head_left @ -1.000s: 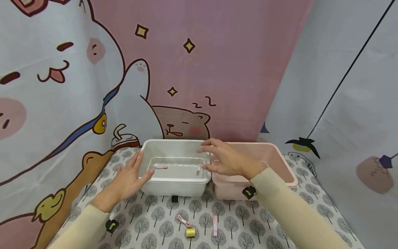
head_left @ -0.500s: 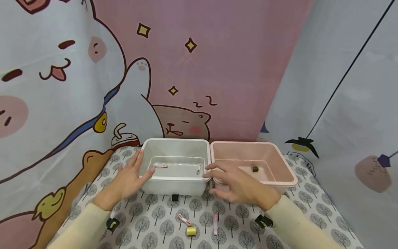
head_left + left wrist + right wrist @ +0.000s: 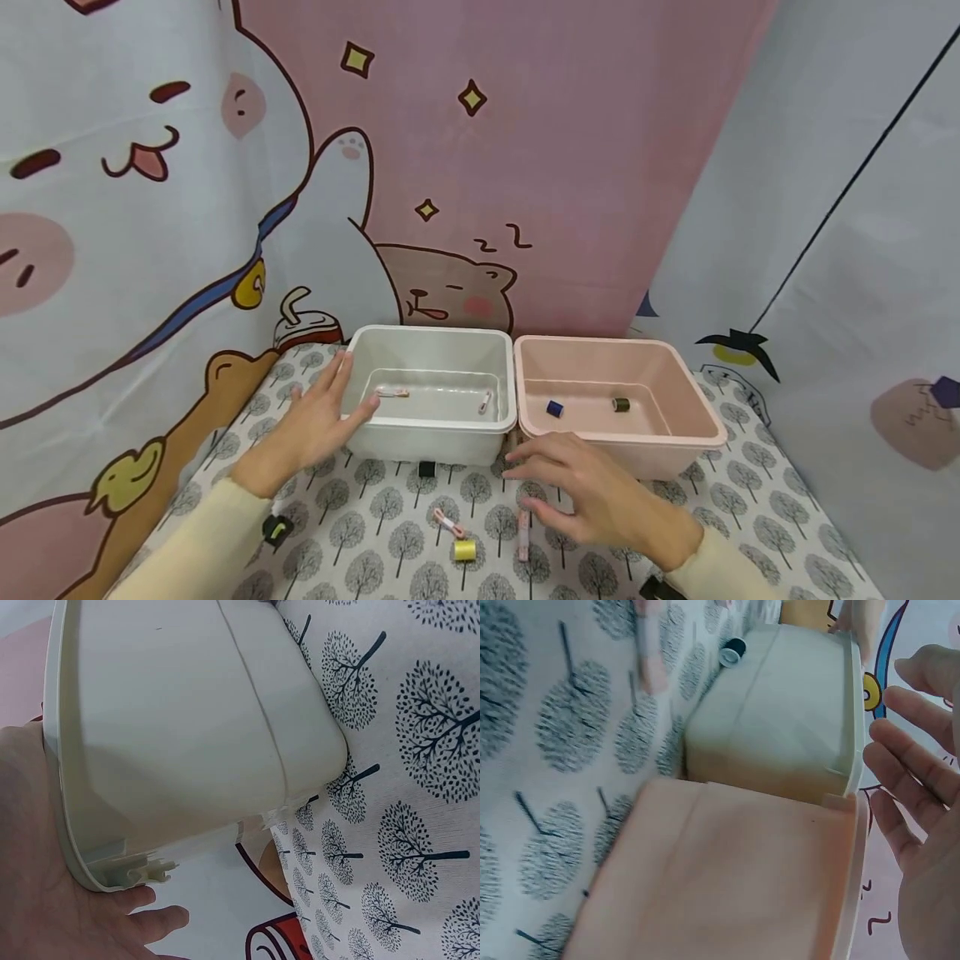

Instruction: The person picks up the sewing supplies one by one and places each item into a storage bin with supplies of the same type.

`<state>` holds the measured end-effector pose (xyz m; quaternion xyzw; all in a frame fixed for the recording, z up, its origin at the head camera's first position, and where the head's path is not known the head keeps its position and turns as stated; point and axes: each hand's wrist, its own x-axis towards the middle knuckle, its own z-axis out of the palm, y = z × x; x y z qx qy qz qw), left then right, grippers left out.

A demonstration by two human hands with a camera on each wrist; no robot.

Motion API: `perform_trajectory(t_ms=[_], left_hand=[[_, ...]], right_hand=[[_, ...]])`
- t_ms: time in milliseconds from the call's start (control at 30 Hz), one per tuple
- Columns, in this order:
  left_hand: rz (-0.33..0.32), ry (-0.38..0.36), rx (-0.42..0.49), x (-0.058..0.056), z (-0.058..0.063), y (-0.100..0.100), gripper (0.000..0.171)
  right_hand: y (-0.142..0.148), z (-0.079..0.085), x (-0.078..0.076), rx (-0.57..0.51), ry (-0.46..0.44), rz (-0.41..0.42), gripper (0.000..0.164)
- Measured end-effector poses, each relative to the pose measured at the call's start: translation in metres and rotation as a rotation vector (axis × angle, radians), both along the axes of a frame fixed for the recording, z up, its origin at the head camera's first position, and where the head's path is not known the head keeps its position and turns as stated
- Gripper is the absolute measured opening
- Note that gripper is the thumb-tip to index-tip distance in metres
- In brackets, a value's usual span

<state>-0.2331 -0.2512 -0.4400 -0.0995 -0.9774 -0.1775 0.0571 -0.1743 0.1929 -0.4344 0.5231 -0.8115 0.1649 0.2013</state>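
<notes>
My left hand [image 3: 307, 429] rests at the left side of the white bin [image 3: 442, 446], fingers extended along its edge and thumb at the front corner of the rim. In the left wrist view, fingers [image 3: 157, 922] show past the bin's rim. My right hand [image 3: 592, 492] hovers before the pink bin [image 3: 660, 462], fingers loosely spread and holding nothing. Inside the pink bin lie a blue thread spool [image 3: 554, 409] and a dark green spool [image 3: 621, 405]. Two small pink-and-white pieces, one on the left [image 3: 393, 393] and one on the right [image 3: 485, 402], lie in the white bin.
On the tree-print cloth [image 3: 405, 575] lie a yellow spool [image 3: 465, 551], a pink twisted bundle [image 3: 448, 523] and a flat pink strip [image 3: 522, 536]. A black spool [image 3: 427, 469] stands close to the white bin's front. Behind the bins hangs a cartoon-printed curtain [image 3: 600, 167].
My right hand has moved back from over the bins' adjoining rims toward the front right. Both spools in the pink bin now show. The left hand has stayed at the white bin.
</notes>
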Motion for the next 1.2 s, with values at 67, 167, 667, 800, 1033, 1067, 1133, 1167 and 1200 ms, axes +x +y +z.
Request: perform_trajectory(t_ms=[67,167,667,800,1033,1067,1133,1167,1200], left_hand=[[-0.002,-0.004,0.004,0.0,0.001,0.0,0.101],[0.0,-0.007,0.005,0.0,0.001,0.0,0.101],[0.004,-0.004,0.007,-0.001,0.002,-0.001,0.102],[0.002,-0.008,0.011,-0.001,0.001,0.0,0.102],[-0.004,0.004,0.01,-0.001,-0.002,-0.002,0.101],[-0.007,0.006,0.011,-0.002,-0.001,-0.002,0.101],[-0.01,0.008,0.01,-0.003,0.001,-0.002,0.102],[-0.012,0.006,0.011,-0.004,0.002,-0.001,0.101],[-0.012,0.003,0.013,-0.004,0.002,-0.001,0.101]], right_hand=[[0.003,-0.004,0.004,-0.001,0.008,0.011,0.035],[0.007,-0.011,0.009,0.027,0.002,0.006,0.034],[0.017,-0.058,0.018,0.166,-0.186,-0.155,0.041],[0.016,-0.062,0.022,0.16,-0.205,-0.178,0.046],[0.014,-0.065,0.023,0.175,-0.247,-0.224,0.05],[0.014,-0.065,0.022,0.178,-0.258,-0.233,0.051],[0.014,-0.066,0.021,0.186,-0.285,-0.246,0.054],[0.014,-0.067,0.021,0.19,-0.3,-0.25,0.056],[0.013,-0.068,0.02,0.193,-0.314,-0.25,0.058]])
